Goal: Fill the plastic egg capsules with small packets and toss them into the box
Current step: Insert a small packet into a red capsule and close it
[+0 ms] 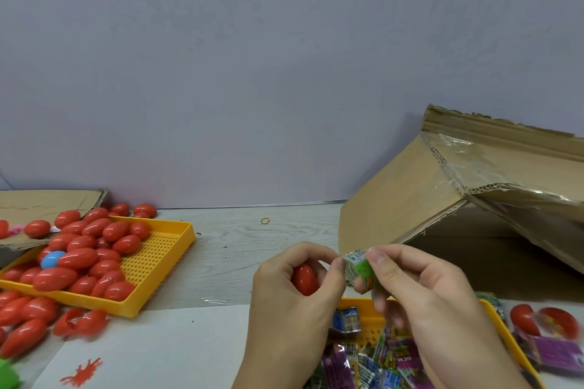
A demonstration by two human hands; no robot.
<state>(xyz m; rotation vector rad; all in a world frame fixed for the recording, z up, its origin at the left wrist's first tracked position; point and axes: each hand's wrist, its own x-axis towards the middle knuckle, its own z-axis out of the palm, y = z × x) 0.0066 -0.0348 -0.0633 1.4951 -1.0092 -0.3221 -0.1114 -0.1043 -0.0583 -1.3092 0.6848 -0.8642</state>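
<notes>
Packet (357, 266) (green) between both hands (410, 287)

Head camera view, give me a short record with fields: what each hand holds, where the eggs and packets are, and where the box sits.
left hand: grip curled round a red egg capsule
right hand: pinches a small folded packet beside the capsule
egg supply: red eggs, one blue, piled in the yellow tray on the left
packet supply: second yellow tray under the hands
cardboard box: right, flap open
</notes>
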